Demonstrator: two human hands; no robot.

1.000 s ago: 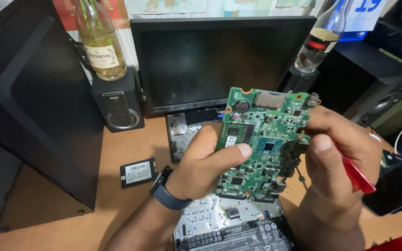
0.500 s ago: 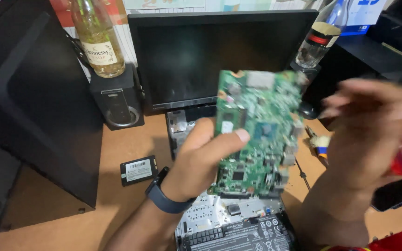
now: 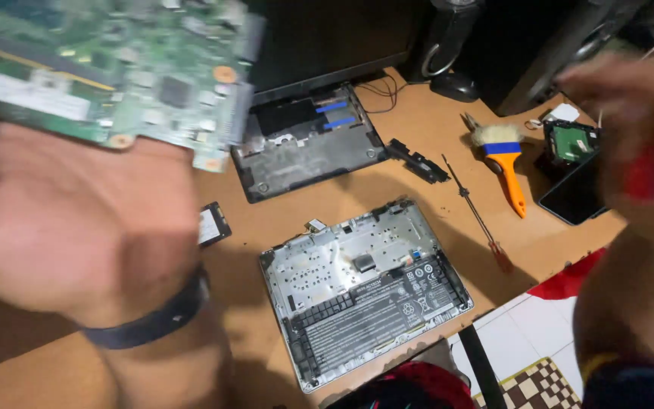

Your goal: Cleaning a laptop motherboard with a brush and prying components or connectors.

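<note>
Wooden desk (image 3: 387, 193) bears a grey laptop shell (image 3: 365, 291); left hand (image 3: 70, 220) grips a green circuit board (image 3: 115, 68), right hand (image 3: 637, 144) too blurred to tell.

Surface: my wooden desk (image 3: 387, 189), light brown.
Centre: my opened laptop base (image 3: 365, 291), silver, battery facing up.
Behind it: black bottom cover (image 3: 308, 144), inner side up.
My left: small black drive (image 3: 212, 224), flat.
My right: thin screwdriver (image 3: 478, 216), red handle; brush (image 3: 505, 163), orange handle; black strip part (image 3: 418, 160); dark phone (image 3: 573, 198).
</note>
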